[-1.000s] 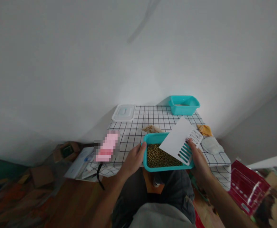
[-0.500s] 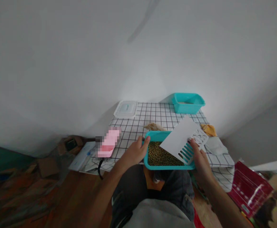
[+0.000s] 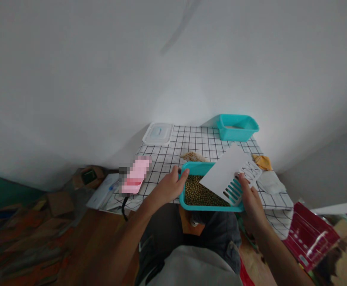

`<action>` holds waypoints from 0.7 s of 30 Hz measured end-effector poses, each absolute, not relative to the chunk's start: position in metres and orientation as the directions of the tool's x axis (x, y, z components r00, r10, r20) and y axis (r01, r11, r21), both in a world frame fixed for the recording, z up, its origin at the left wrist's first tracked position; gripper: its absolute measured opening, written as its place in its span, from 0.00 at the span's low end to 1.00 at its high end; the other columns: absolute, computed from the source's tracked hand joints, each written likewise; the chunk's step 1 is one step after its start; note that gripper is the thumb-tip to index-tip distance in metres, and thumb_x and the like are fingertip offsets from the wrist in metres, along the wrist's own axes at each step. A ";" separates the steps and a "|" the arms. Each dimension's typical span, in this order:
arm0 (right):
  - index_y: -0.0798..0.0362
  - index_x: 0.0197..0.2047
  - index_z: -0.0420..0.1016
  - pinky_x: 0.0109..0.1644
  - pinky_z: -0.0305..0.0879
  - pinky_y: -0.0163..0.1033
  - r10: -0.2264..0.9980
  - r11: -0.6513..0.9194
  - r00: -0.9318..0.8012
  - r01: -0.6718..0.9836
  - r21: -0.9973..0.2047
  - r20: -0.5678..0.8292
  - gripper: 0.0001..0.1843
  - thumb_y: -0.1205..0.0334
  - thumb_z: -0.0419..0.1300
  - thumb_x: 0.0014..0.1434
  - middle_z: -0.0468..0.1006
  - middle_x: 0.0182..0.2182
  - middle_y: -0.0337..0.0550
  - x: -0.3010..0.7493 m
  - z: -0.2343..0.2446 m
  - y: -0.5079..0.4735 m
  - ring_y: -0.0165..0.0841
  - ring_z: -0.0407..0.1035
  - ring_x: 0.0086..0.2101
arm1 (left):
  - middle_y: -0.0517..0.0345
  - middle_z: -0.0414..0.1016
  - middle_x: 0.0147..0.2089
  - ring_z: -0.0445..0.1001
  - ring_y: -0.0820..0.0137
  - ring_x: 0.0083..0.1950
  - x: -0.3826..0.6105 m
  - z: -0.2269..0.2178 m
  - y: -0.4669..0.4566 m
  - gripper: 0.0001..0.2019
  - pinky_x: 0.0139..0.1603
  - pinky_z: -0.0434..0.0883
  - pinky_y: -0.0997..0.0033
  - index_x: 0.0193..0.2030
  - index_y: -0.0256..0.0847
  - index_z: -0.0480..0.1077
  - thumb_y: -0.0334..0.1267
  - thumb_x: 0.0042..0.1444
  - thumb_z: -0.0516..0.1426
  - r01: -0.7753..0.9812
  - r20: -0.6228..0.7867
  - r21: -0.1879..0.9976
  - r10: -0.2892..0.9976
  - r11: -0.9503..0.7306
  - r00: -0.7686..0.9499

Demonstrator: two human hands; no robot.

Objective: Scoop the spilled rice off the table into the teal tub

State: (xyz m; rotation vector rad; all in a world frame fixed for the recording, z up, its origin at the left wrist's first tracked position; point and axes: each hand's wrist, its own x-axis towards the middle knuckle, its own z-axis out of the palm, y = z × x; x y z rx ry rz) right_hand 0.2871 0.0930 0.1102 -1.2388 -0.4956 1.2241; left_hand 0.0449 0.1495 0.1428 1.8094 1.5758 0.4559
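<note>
The teal tray (image 3: 191,203) of greenish beans (image 3: 201,193) sits at the near edge of the checked tablecloth (image 3: 191,143), just before my lap. I judge I'm sifting: my right hand (image 3: 251,198) is closed round the slotted white scoop (image 3: 225,171), tilted over the beans. Next it needs a careful dip. My left hand (image 3: 169,186) grips the tray's left rim, fingers curled, wrist low.

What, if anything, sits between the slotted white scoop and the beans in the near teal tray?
Nothing visible does. The white scoop, held in the right hand, slants over the open near teal tray with its slotted end just above the beans. The left hand grips the tray's left rim, off to the side.
</note>
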 end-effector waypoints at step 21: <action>0.49 0.54 0.75 0.38 0.78 0.39 0.878 -0.163 0.338 -0.454 -0.876 -0.338 0.27 0.44 0.65 0.56 0.83 0.42 0.45 0.283 0.120 0.092 0.38 0.79 0.39 | 0.48 0.75 0.49 0.77 0.61 0.42 0.015 0.126 0.103 0.30 0.37 0.73 0.64 0.63 0.45 0.56 0.61 0.61 0.48 0.419 -0.250 0.900 0.933 0.125 0.260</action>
